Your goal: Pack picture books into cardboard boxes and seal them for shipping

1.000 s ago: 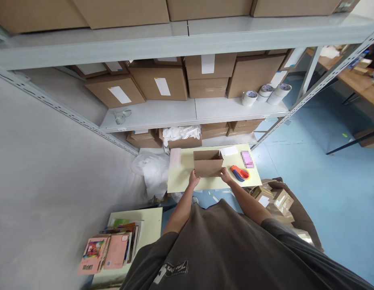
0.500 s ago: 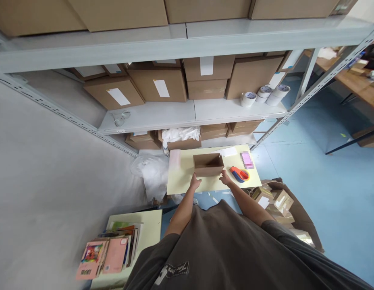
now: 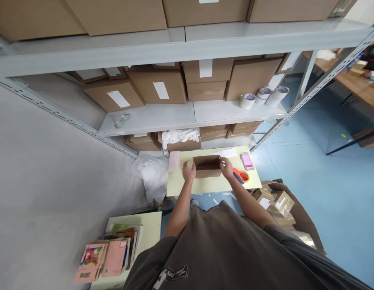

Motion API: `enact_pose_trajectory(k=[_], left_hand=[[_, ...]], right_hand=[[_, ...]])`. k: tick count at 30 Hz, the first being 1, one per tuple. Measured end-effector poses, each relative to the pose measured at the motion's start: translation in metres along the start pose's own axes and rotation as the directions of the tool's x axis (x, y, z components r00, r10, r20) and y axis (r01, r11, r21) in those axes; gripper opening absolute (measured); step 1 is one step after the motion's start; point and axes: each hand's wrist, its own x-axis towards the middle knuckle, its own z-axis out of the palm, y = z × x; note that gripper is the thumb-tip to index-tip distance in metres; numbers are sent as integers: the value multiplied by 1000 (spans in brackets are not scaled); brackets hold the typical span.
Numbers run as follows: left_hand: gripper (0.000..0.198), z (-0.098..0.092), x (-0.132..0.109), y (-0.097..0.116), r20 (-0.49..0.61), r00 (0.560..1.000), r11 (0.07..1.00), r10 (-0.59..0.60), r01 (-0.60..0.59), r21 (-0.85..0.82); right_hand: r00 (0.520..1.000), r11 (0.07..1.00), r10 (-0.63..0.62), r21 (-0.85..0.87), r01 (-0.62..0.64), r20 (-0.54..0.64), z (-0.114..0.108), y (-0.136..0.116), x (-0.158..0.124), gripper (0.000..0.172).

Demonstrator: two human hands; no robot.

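A small cardboard box (image 3: 207,173) with an uncovered top sits on the pale yellow table (image 3: 177,183). My left hand (image 3: 189,171) is against its left side, with the thumb at the edge. At the upper right edge, my right hand (image 3: 226,167) pinches the box wall. An orange and blue tape dispenser (image 3: 242,176) lies just right of my right hand, partly hidden by it. Behind the box is a white paper sheet (image 3: 227,153), and a pink item (image 3: 246,161), blurred out, lies at the right.
Grey shelving (image 3: 144,117) with closed cartons stands ahead, holding white tape rolls (image 3: 247,100). A large carton of small boxes (image 3: 283,201) is on the floor at right. White plastic bags (image 3: 153,173) hang at left, near a side table with pink books (image 3: 114,257).
Both hands have moved from the box's near corners up to its sides. My right hand now grips the right edge, and my left hand lies along the left side.
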Motion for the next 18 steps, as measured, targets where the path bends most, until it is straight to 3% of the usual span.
enact_pose_trajectory(k=[3,5,8,12,14,18], left_hand=[[63,3,14,17,141,984,994,-106,100,51],[53,6,20,18,195,967,985,-166,152,85],[31,8,25,11,198,966,984,-166,148,102],[15,9,28,-1,187,968,984,-166,151,91],[12,8,28,-8,173,964,978,-203,190,92],[18,9,19,-22,159,956,969,-245,235,78]], right_hand=[[995,995,-21,-99,31,94,9,-18,17,48],[996,988,-9,-153,23,86,12,-19,22,51],[1000,986,24,-166,-25,-10,10,-10,23,51],[961,954,273,-114,-277,-52,1,6,27,42],[939,935,344,-83,-344,-18,-4,14,31,34],[936,935,352,63,-350,-25,-14,30,29,29]])
